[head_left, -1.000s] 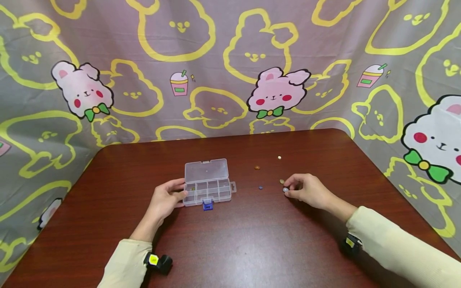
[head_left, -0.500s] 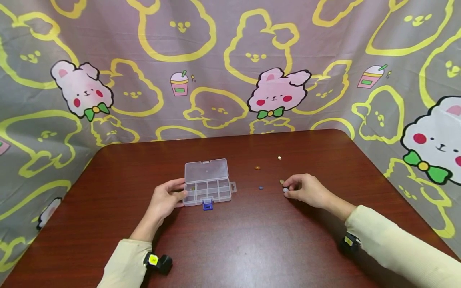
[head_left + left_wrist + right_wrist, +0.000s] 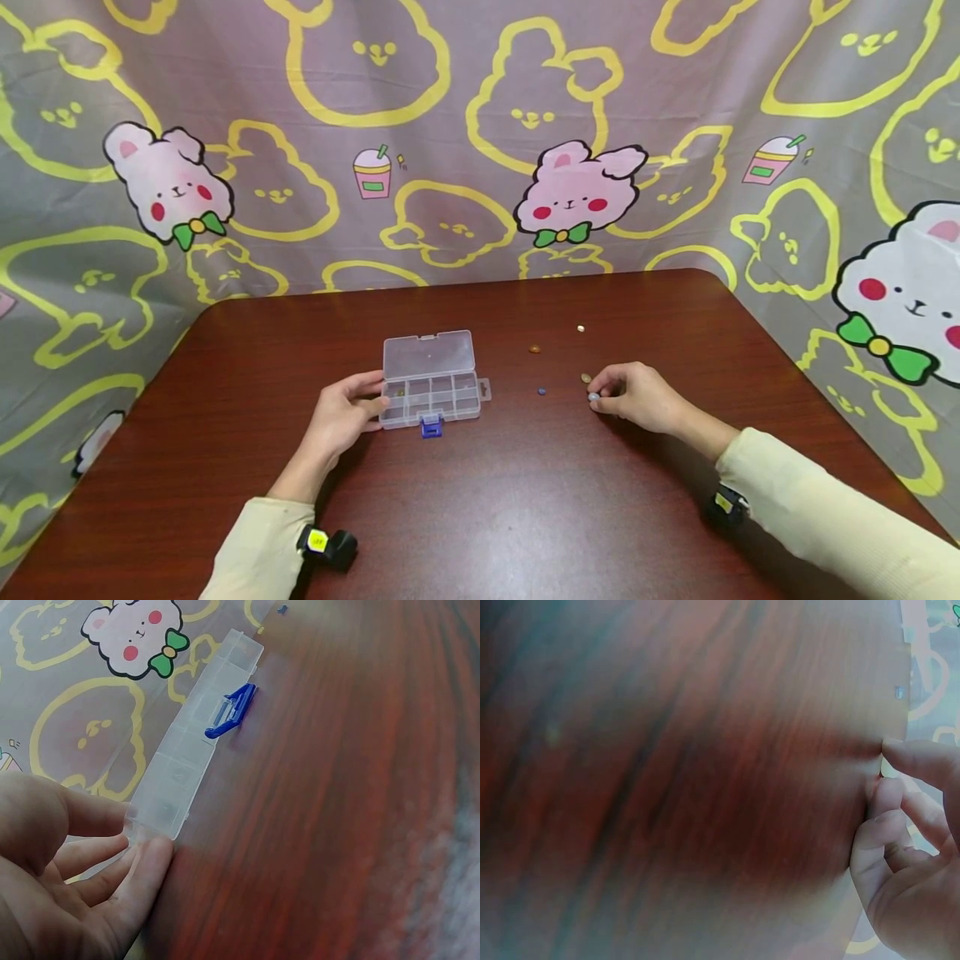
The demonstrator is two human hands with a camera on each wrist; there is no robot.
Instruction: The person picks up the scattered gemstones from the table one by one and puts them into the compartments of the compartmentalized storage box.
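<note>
A clear plastic compartment box lies on the table with its lid raised at the back and a blue latch at the front. My left hand grips its left end between thumb and fingers; the left wrist view shows the same hold on the box. A small greenish stone sits in a left compartment. At the right, my right hand pinches a pale bluish stone at table height. Just behind it is an olive-coloured stone. The right wrist view mostly hides the pinched stone.
Between box and right hand lies a small blue stone. Farther back are an amber stone and a whitish one. A patterned curtain rises behind the dark wooden table.
Almost nothing differs. Both hands keep their places, the right fingertips staying at the pale stone; the whole head view has shifted very slightly.
</note>
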